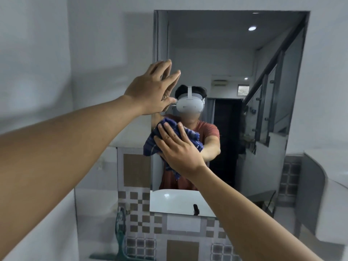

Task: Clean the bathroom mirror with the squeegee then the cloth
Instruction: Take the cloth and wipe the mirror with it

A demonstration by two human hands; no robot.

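Note:
The bathroom mirror point(235, 59) hangs on the wall ahead, taller than wide. My right hand point(178, 149) presses a blue striped cloth point(150, 146) flat against the glass at the mirror's lower left. The cloth bunches out past my fingers, with a tail hanging below the hand. My left hand point(150, 87) is raised at the mirror's left edge, fingers spread, fingertips touching the glass and holding nothing. A dark handle, possibly the squeegee point(195, 209), shows in the reflection on the white sink.
A person with a headset is reflected in the mirror. Brown and grey checkered tiles point(139, 213) cover the wall below. A white basin edge point(331, 185) juts in at the right. A glass panel point(94, 213) and a green fixture point(120, 225) stand lower left.

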